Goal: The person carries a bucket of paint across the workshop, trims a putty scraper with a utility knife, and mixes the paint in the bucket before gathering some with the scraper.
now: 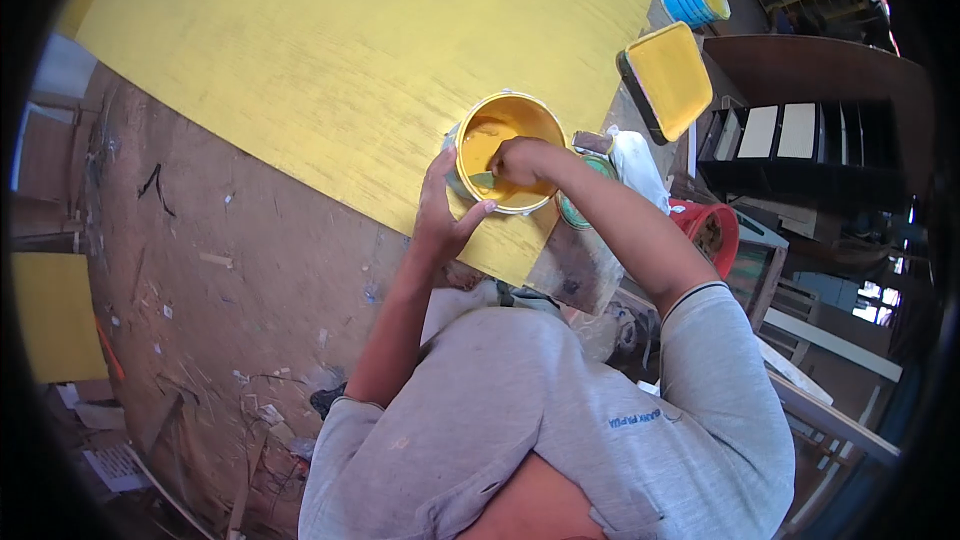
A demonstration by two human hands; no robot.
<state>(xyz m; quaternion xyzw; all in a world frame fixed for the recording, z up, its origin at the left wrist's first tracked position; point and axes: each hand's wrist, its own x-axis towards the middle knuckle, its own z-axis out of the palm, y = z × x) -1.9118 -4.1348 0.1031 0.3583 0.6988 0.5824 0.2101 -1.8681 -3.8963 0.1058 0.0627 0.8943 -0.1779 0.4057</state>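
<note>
A white bucket (459, 175) with yellow paint inside stands tilted toward me over the corner of a yellow-painted board (330, 60). My left hand (440, 208) grips the bucket's near left side, thumb and fingers spread along its wall. Inside the bucket mouth, my right hand (522, 162) is closed around a tool whose flat greenish end (482, 180) shows against the paint. The tool's handle is hidden in the fist, so its exact kind cannot be made out.
Right of the bucket lie a green-rimmed can lid (574, 210), a white cloth or bag (638, 170) and a red bucket (724, 235). Farther back are a yellow-coated paint tray (672, 80) and a blue paint can (690, 2) with a stick. Scraps litter the brown floor (240, 260).
</note>
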